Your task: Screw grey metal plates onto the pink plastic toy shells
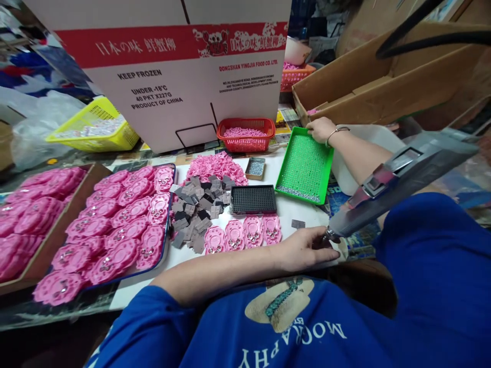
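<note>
My left hand (307,249) reaches across my body, its fingers closed around the tip of a grey electric screwdriver (368,194) at the table's front edge. Farther back, my right hand (321,129) has its fingers closed on the top rim of a green perforated tray (305,158). Small silver screws lie along that tray's near end. Left of it sits a black grid block (253,199), with several pink oval parts (253,231) in a row in front. A small grey plate (298,224) lies near my left hand.
Grey plates (197,204) and small pink pieces (217,167) are heaped mid-table. A blue-edged tray (169,214) of pink parts stands left. Behind are a red basket (245,145), a screw dish (255,176), a yellow basket (95,140) and a large printed carton (172,112).
</note>
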### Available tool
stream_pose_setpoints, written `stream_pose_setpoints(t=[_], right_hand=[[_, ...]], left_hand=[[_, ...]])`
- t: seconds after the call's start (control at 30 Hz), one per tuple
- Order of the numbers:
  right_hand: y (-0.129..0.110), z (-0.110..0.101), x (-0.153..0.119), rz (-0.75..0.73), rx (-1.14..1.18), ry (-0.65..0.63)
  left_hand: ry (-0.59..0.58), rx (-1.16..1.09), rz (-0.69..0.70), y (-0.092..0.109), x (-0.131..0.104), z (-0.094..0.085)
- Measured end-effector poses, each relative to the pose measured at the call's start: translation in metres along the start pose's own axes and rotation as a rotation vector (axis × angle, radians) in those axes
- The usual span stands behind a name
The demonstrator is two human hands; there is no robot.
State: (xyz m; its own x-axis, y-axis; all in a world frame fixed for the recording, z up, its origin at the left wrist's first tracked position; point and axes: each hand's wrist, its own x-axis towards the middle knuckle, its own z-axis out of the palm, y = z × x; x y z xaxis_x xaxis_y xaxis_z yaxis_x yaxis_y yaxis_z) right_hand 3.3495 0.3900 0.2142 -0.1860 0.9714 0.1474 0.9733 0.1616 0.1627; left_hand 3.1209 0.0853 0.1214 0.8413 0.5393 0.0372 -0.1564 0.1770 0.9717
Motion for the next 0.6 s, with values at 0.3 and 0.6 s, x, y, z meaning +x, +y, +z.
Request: stream_pose_setpoints(t=[0.3,0.6], right_hand=[[-0.001,-0.014,-0.003,0.073,-0.002,-0.047],[-0.001,-0.031,-0.007,0.16,0.088,-0.004]], left_hand=[[0.042,0.1,-0.009,0.001,-0.009,-0.011],[0.08,0.181,-0.037,0.008,-0.013,-0.029]])
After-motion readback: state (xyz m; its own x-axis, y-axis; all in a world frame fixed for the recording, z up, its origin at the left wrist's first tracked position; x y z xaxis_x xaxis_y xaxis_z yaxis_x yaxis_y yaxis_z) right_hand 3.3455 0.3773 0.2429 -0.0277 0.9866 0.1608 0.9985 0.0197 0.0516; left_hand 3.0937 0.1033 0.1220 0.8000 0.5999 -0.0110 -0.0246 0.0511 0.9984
